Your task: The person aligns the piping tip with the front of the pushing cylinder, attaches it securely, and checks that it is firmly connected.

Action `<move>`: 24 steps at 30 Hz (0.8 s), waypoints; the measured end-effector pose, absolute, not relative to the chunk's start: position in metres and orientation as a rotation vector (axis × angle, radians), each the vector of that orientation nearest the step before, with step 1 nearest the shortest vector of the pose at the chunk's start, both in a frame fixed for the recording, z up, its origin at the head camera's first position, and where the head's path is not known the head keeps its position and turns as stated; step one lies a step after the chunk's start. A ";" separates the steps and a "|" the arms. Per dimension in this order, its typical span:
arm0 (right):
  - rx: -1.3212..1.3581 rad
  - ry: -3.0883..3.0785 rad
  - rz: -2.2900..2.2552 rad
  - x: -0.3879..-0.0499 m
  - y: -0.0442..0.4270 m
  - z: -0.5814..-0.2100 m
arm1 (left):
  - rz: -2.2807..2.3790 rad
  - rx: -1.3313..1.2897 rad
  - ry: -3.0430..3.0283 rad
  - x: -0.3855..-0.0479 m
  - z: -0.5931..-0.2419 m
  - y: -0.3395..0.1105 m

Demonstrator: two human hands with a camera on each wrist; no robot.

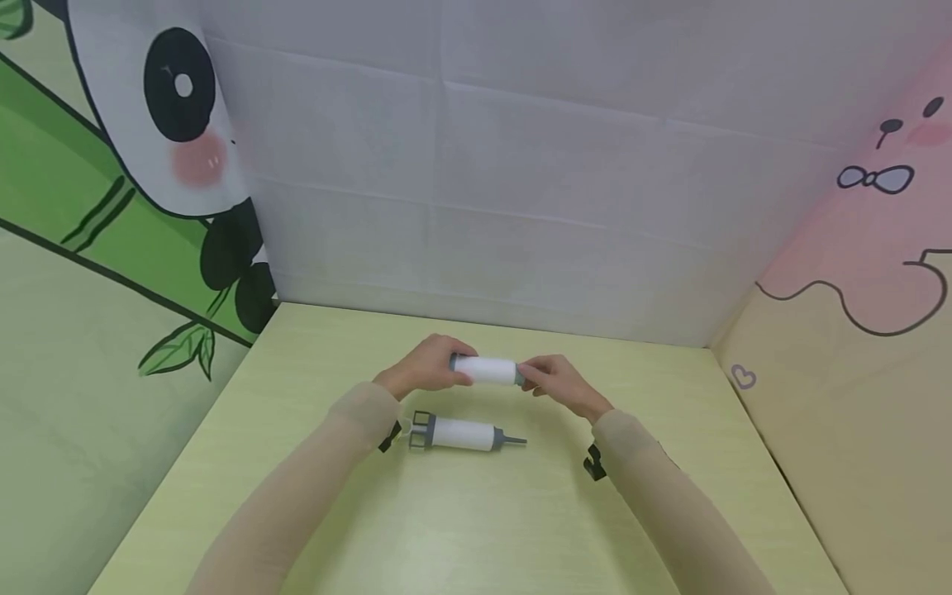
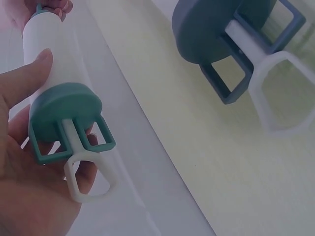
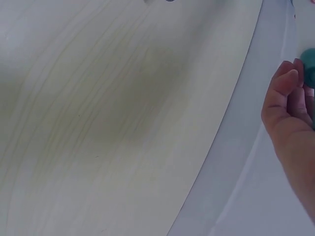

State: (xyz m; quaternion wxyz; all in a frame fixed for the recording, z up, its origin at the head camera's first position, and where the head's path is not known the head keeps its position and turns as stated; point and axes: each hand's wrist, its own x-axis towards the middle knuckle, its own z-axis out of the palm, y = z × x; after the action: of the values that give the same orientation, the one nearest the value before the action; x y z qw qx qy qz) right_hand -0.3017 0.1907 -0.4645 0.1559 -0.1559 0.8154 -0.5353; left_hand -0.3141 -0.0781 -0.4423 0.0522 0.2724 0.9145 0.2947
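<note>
A large plastic syringe with a white barrel (image 1: 487,370) and teal ends is held level above the table. My left hand (image 1: 433,364) grips its barrel near the plunger end, the thumb lying along the white side. In the left wrist view, a teal collar (image 2: 66,105) with square finger loops and a white pull ring (image 2: 88,179) show at that end. At the other end, my right hand (image 1: 559,384) pinches the teal cap (image 3: 309,64); its tip is hidden by the fingers. Nearer me, a second syringe (image 1: 463,434) with grey-blue ends lies on the table, its thin nozzle (image 1: 515,440) pointing right.
The pale yellow table (image 1: 416,529) runs back to a white wall covering (image 1: 476,207). A wall with a panda and bamboo picture (image 1: 178,149) stands at the left, and one with a pink cartoon (image 1: 878,248) at the right.
</note>
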 end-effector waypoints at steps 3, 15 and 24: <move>-0.448 2.337 -1.523 -0.302 0.191 -0.464 | 0.859 0.842 2.806 -0.313 -0.442 -0.076; -0.397 2.295 -1.564 -0.303 0.190 -0.461 | 0.832 0.887 2.850 -0.312 -0.442 -0.077; -0.359 2.281 -1.583 -0.303 0.188 -0.468 | 0.872 0.821 2.830 -0.316 -0.450 -0.080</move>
State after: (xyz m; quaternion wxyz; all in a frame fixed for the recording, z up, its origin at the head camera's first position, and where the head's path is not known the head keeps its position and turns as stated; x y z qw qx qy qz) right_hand -0.3034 0.1885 -0.4675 0.1700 -0.1265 0.8029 -0.5572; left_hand -0.3159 -0.0805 -0.4497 0.0340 0.2671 0.9204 0.2836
